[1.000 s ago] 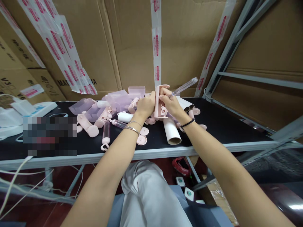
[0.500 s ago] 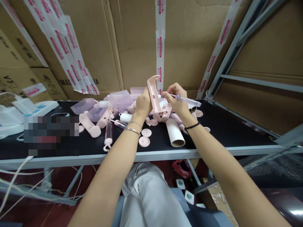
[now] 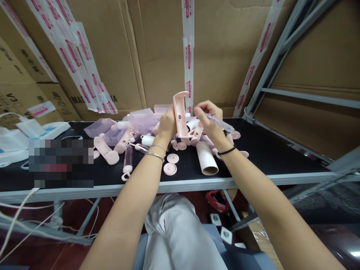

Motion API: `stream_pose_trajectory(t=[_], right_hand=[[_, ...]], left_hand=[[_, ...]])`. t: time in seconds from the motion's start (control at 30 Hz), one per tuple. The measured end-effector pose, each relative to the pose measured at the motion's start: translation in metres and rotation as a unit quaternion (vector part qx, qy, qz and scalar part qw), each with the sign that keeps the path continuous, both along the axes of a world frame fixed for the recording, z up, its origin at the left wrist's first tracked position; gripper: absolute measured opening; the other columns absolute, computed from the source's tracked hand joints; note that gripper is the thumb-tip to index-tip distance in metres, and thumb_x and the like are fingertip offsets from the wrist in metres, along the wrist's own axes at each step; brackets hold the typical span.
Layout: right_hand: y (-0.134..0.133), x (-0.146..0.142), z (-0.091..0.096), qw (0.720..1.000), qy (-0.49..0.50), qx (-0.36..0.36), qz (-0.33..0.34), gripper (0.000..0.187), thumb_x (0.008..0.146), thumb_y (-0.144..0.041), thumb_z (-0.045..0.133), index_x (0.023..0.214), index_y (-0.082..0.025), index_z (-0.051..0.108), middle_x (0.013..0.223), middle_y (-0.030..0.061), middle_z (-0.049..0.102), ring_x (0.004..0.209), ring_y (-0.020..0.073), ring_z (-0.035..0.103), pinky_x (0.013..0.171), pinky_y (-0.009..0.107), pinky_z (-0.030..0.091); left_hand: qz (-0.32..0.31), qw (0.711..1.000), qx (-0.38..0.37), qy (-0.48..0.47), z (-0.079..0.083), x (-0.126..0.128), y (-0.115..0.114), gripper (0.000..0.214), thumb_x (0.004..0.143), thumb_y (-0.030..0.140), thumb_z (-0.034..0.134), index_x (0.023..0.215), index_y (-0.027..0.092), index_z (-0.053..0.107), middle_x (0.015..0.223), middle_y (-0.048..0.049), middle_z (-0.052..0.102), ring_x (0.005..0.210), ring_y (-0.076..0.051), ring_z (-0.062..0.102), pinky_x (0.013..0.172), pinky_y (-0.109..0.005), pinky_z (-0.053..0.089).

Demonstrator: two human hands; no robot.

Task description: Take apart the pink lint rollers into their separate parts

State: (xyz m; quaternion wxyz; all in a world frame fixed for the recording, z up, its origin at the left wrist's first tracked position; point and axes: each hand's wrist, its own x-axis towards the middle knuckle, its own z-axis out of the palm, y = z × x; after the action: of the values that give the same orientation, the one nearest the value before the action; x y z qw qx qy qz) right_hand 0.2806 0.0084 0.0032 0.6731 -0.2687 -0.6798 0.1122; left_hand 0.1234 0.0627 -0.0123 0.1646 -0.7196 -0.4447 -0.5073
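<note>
My left hand point(image 3: 168, 123) is closed on a pale pink plastic holder point(image 3: 180, 115), a long curved piece with a hole in its middle, held upright above the heap of parts. Just to the right, my right hand point(image 3: 210, 117) pinches a clear screwdriver-like tool point(image 3: 221, 122), its transparent handle slanting down to the right and its tip pointing at the holder. Whether the tip touches the holder I cannot tell. Beneath the hands lie pink round discs point(image 3: 170, 168), a white cardboard tube point(image 3: 207, 157) and more pink holders point(image 3: 106, 150).
Translucent purple pieces point(image 3: 142, 120) are heaped at the back against large cardboard boxes point(image 3: 160, 48). A clear tube with a pink ring end point(image 3: 128, 161) lies left of the discs. White power strips and plugs point(image 3: 33, 129) stand at far left. A metal shelf frame point(image 3: 267, 78) rises on the right.
The pink holder has shifted slightly left and turned a little. The clear tool has tilted more steeply downward in my right hand, which stays close to the holder.
</note>
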Motion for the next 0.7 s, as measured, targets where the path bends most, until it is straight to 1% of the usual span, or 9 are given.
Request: stream_pose_trajectory(t=[0.07,0.17,0.23,0.3,0.47,0.57,0.7], right_hand=[[-0.006,-0.0045,0.0007,0.999,-0.004,0.004,0.05,0.028,0.086,-0.047,0.06,0.076,-0.021,0.056,0.066,-0.0033,0.054,0.062,0.0104,0.051,0.061,0.027,0.041],[-0.0088,-0.0087,-0.0008,0.99,-0.028,-0.026,0.135,0.027,0.086,-0.048,0.06,0.081,-0.021,0.055,0.071,-0.0029,0.056,0.062,0.0099,0.053,0.06,0.027,0.042],[-0.0083,-0.0095,-0.0024,0.986,-0.043,-0.045,0.155,0.026,0.085,-0.045,0.061,0.08,-0.021,0.052,0.072,-0.0028,0.058,0.064,0.0098,0.055,0.06,0.026,0.043],[-0.0075,-0.0094,-0.0034,0.986,-0.049,-0.049,0.149,0.024,0.086,-0.041,0.061,0.077,-0.021,0.05,0.07,-0.0033,0.057,0.064,0.0097,0.055,0.061,0.026,0.042],[-0.0057,-0.0084,-0.0035,0.991,-0.043,-0.03,0.126,0.021,0.087,-0.035,0.06,0.075,-0.021,0.049,0.071,-0.0025,0.058,0.068,0.0109,0.059,0.063,0.027,0.043],[-0.0046,-0.0084,-0.004,0.992,-0.054,-0.021,0.111,0.022,0.088,-0.036,0.059,0.076,-0.021,0.049,0.072,-0.0024,0.057,0.07,0.0116,0.061,0.063,0.027,0.043],[-0.005,-0.0088,-0.0056,0.993,-0.062,-0.026,0.093,0.025,0.088,-0.04,0.059,0.077,-0.022,0.047,0.073,-0.0031,0.054,0.069,0.0109,0.057,0.064,0.027,0.042]], left_hand=[[0.011,1.0,-0.015,0.009,0.0021,-0.0004,-0.0028,0.013,0.087,0.029,0.057,0.096,0.02,0.058,0.084,-0.0082,0.07,0.075,-0.021,0.067,0.063,-0.03,0.049],[0.005,1.0,-0.026,0.015,0.0041,-0.0011,-0.0066,0.012,0.088,0.028,0.055,0.096,0.02,0.058,0.085,-0.0077,0.07,0.076,-0.02,0.068,0.062,-0.029,0.048],[-0.002,1.0,-0.028,0.011,0.0046,-0.0011,-0.0082,0.015,0.088,0.032,0.055,0.097,0.02,0.057,0.086,-0.0074,0.071,0.076,-0.02,0.068,0.062,-0.029,0.048],[-0.001,0.999,-0.036,0.005,0.0045,-0.0007,-0.009,0.018,0.089,0.035,0.055,0.098,0.02,0.057,0.086,-0.0081,0.071,0.077,-0.021,0.068,0.063,-0.031,0.048],[0.006,0.999,-0.047,0.0,0.0037,-0.0002,-0.008,0.02,0.089,0.033,0.054,0.101,0.018,0.058,0.089,-0.0093,0.071,0.079,-0.021,0.068,0.066,-0.031,0.048],[-0.003,0.999,-0.032,0.002,0.0035,-0.0005,-0.0067,0.02,0.089,0.034,0.055,0.101,0.02,0.058,0.088,-0.008,0.071,0.077,-0.019,0.068,0.064,-0.029,0.048],[-0.003,0.999,-0.032,0.003,0.0039,-0.0004,-0.0067,0.022,0.089,0.036,0.056,0.101,0.019,0.058,0.087,-0.0085,0.071,0.077,-0.02,0.067,0.064,-0.029,0.047]])
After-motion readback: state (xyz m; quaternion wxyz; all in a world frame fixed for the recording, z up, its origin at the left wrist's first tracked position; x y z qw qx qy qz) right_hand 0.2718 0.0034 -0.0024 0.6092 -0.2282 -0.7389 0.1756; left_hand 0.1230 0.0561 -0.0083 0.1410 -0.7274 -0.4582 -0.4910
